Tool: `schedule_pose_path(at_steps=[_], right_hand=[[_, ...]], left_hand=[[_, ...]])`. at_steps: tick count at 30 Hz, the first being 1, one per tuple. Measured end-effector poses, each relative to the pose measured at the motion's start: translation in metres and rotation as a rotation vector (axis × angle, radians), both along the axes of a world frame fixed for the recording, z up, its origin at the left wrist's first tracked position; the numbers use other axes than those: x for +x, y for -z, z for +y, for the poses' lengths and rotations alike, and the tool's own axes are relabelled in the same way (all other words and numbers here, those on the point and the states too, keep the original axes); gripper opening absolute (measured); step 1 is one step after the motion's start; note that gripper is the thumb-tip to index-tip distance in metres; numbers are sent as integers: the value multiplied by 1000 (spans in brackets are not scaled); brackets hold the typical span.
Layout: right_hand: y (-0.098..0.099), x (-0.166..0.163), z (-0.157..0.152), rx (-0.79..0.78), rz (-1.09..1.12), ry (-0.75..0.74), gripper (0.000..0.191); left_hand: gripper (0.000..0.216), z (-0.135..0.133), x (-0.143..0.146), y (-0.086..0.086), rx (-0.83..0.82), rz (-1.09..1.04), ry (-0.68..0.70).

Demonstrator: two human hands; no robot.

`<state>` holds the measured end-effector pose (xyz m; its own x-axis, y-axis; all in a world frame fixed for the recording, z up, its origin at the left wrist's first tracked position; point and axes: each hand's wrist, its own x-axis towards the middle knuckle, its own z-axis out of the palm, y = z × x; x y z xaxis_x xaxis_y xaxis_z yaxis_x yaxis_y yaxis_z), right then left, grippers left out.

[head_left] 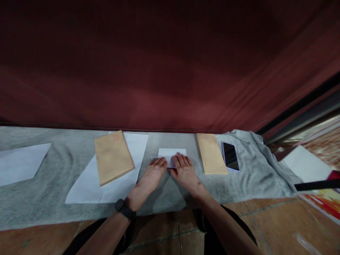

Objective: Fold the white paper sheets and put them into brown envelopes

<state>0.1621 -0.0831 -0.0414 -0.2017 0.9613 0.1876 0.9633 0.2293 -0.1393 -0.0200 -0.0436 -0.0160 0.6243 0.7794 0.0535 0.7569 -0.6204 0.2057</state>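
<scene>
Both hands lie flat, palms down, on a small folded white paper [170,153] in the middle of a grey cloth [53,205]. My left hand [152,174] has its fingers stretched over the paper's near left corner; a black watch is on that wrist. My right hand [183,170] presses the paper's right part, fingers spread. A brown envelope [113,156] rests on white sheets [87,184] to the left. A second brown envelope [211,153] lies to the right.
A dark phone [230,156] lies beside the right envelope. Another white sheet [21,163] sits at far left. A dark red curtain [170,63] hangs behind. Tiled floor [265,223] is in front, with a white sheet [305,164] at right.
</scene>
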Motion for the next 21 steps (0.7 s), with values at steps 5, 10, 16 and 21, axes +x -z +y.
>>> schedule_pose_path(at_steps=[5,10,16,21], right_hand=[[-6,8,5,-26,47,-10,47],[-16,31,16,-46,299,9,37],[-22,53,29,37,913,158,37],[-14,50,35,37,1132,250,41]], left_hand=[[31,3,-2,-6,3,-79,-65],[21,11,-5,-13,15,-288,-214],[29,27,-7,-10,-239,-921,-396],[42,28,-1,0,-609,-1184,-371]])
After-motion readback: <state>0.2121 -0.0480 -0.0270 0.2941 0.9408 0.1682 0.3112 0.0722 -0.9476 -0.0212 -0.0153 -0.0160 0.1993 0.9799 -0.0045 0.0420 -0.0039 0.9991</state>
